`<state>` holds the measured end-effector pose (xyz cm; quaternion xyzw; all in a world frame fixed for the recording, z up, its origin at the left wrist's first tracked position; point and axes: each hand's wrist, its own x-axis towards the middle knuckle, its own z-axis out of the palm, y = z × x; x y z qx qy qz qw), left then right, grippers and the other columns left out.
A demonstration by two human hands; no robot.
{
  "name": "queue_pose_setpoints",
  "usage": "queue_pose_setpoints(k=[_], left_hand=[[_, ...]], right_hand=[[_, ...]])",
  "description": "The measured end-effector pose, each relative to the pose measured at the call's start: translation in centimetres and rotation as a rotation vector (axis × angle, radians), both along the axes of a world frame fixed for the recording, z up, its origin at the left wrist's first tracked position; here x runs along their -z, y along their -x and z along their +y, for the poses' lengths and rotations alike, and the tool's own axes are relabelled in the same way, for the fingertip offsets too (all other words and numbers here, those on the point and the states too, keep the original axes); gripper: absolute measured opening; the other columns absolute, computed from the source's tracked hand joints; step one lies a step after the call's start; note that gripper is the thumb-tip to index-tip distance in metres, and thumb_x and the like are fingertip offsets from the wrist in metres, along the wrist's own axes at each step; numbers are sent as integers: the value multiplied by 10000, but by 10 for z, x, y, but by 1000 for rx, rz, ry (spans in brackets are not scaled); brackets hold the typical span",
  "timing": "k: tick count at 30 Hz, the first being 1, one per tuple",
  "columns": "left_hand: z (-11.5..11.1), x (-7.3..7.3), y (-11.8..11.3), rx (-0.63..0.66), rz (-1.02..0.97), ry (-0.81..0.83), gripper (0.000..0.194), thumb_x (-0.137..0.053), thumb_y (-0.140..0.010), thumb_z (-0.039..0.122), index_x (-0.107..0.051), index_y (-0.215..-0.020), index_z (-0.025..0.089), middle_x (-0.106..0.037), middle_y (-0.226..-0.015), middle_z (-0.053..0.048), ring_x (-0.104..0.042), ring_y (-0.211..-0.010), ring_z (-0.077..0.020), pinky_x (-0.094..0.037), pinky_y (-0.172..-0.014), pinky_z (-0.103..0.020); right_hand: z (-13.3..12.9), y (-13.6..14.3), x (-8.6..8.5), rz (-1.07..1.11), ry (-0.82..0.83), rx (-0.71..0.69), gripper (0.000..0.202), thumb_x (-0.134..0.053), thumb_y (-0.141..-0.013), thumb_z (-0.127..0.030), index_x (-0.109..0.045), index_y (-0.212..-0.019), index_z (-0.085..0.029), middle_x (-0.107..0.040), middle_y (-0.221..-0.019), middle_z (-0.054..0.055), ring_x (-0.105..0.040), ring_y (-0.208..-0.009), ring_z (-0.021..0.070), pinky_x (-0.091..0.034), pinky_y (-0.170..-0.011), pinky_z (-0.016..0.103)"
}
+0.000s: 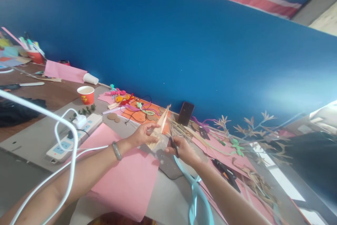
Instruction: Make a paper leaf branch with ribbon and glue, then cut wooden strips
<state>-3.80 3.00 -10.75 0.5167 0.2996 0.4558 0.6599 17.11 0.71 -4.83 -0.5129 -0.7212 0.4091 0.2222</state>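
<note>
Near the middle of the table, my left hand (pixel 146 134) pinches a pale, straw-coloured folded piece (pixel 163 119) that points upward. Just to its right, my right hand (pixel 180 149) is closed round the dark handles of scissors (pixel 172 144); their blades are hard to make out against the pale piece. A clear plastic bit (pixel 160 144) seems to lie below the piece, blurred. Pink paper (pixel 131 183) lies under and in front of my left forearm. A light blue ribbon (pixel 195 190) hangs below my right hand.
A white power strip (pixel 76 137) with white cables lies at left, near a red paper cup (pixel 86 95). A dark phone (pixel 185 113) leans on the blue wall (pixel 168 42). Dried stems (pixel 252 126) and a black glue gun (pixel 226 173) are at right.
</note>
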Motion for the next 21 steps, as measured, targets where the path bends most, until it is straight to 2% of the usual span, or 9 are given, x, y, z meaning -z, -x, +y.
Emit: queue_pose_setpoints(k=[2,5,8,10,12,14,16,21], left_hand=[[-2,-1,-1,2,8,2,727,-832,-570,305,-540,-1207,112,-655,-757,-26,-624,-609,-125,-485,-583,-227],[-5,-3,-3,-13,8,8,708,-809,-607,333,-531,-1215,98,-651,-691,-19,-623,-589,-128,-481,-576,-227],[-6,-5,-4,-67,19,-19,643,-798,-623,342,-567,-1176,109,-675,-791,-54,-639,-639,-137,-484,-597,-228],[-4,-5,-3,-138,26,-70,518,-775,-648,359,-629,-1082,118,-680,-931,-86,-643,-714,-143,-491,-640,-230],[-1,-4,-3,-195,17,-87,391,-715,-705,404,-669,-968,119,-672,-1001,-96,-638,-750,-144,-496,-674,-242],[3,-1,-3,-233,12,-65,352,-673,-736,427,-673,-895,113,-679,-920,-81,-627,-720,-138,-499,-672,-255],[5,3,-3,-267,4,-45,338,-702,-706,404,-654,-862,108,-668,-790,-50,-610,-671,-126,-496,-652,-257],[4,2,-6,-259,-87,7,470,-778,-628,357,-536,-963,133,-634,-640,2,-598,-576,-111,-474,-593,-242]], right_hand=[[-3,13,4,94,-47,121,404,-750,-587,-520,-549,-615,-171,-526,-566,-29,-465,-556,119,-378,-539,245],[-8,32,13,198,-63,228,382,-734,-612,-505,-541,-653,-178,-526,-575,-28,-455,-535,117,-364,-507,243],[-11,43,20,235,-92,290,334,-703,-652,-469,-520,-660,-189,-521,-573,-27,-450,-524,118,-360,-494,238],[-12,44,20,217,-124,293,292,-686,-667,-427,-519,-650,-189,-518,-575,-24,-454,-535,121,-367,-509,240],[-14,40,18,189,-141,260,251,-681,-666,-386,-535,-649,-183,-529,-595,-18,-469,-565,128,-384,-542,246],[-15,35,13,178,-134,227,238,-692,-656,-369,-549,-652,-178,-538,-610,-15,-478,-589,133,-396,-571,253],[-15,30,6,192,-137,232,257,-712,-638,-376,-549,-652,-177,-533,-609,-17,-475,-597,134,-399,-584,258],[-11,26,-13,290,-169,347,313,-704,-646,-437,-519,-689,-188,-489,-600,-32,-415,-547,111,-364,-541,253]])
